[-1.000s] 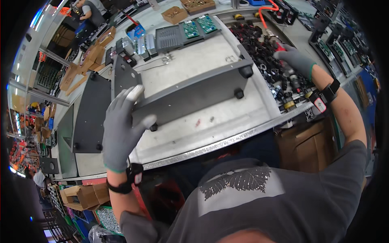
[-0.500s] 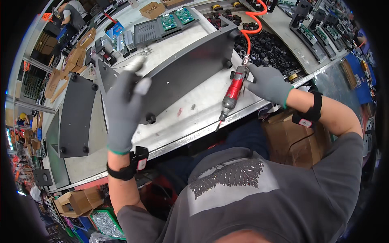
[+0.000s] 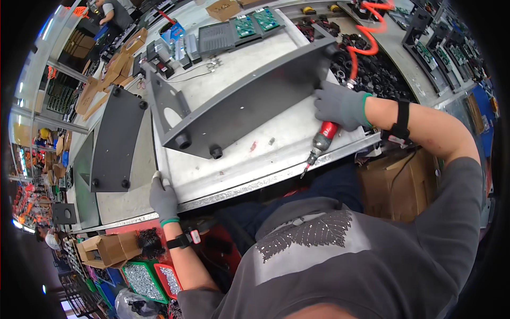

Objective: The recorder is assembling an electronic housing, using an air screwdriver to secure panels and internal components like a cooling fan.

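Note:
My right hand (image 3: 340, 105), in a grey glove, grips a red pneumatic screwdriver (image 3: 322, 142) with its bit pointing down past the bench's front edge. An orange coiled air hose (image 3: 365, 38) runs up from it. My left hand (image 3: 162, 196), also gloved, holds the near left corner of a light metal panel (image 3: 234, 165) lying flat on the bench. A dark grey metal chassis (image 3: 239, 106) with round black feet stands on that panel, tilted on its side, just left of my right hand.
A second dark grey panel (image 3: 114, 141) with black feet lies to the left. Green circuit boards (image 3: 255, 21) and a grey part sit at the back. Black parts (image 3: 382, 80) fill a bin at right. Trays of screws (image 3: 143, 276) and cardboard boxes (image 3: 103, 250) sit below the bench.
My left hand dropped from the chassis to the front left corner of the light panel. My right hand drew the screwdriver back to the right along the bench edge.

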Available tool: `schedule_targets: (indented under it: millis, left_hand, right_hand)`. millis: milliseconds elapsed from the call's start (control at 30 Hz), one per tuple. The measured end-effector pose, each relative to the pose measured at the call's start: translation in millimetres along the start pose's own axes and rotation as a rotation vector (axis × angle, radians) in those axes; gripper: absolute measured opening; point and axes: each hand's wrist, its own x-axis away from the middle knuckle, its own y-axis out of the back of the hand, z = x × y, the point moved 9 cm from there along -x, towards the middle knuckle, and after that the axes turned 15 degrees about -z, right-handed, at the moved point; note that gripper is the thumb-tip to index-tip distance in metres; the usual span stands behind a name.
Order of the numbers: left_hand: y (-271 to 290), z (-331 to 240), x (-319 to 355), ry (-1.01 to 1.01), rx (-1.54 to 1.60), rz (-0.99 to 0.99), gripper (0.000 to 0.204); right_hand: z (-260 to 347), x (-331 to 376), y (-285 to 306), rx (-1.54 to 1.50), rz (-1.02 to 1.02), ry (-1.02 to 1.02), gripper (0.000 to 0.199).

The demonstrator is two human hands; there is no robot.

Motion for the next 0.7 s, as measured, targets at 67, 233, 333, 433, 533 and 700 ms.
schedule_targets:
  millis: [67,233,333,433,533,700]
  left_hand:
    - [0.8,2.2,1.8,0.000,-0.010,-0.046,0.039]
    - [4.1,12.0,4.4,0.053,-0.009,-0.057,0.036]
    - [4.3,13.4,4.2,0.024,0.020,-0.130,0.036]
    - [0.0,21.0,1.1,0.061,0.042,-0.140,0.036]
    - [-1.1,28.0,-2.6,0.079,0.004,-0.111,0.035]
    - [2.2,37.8,-7.4,0.109,-0.082,-0.086,0.033]
  right_hand:
    - [0.1,8.3,-2.4,-0.154,0.144,-0.070,0.048]
    - [20.4,26.9,-10.8,-0.756,0.395,-0.360,0.067]
    - [30.6,17.1,-8.0,-0.875,0.346,-0.417,0.069]
    - [32.4,0.9,-0.4,-0.791,0.248,-0.404,0.068]
    - [30.4,-8.1,1.8,-0.689,0.232,-0.429,0.064]
    - [28.0,-11.2,-1.1,-0.704,0.248,-0.466,0.062]
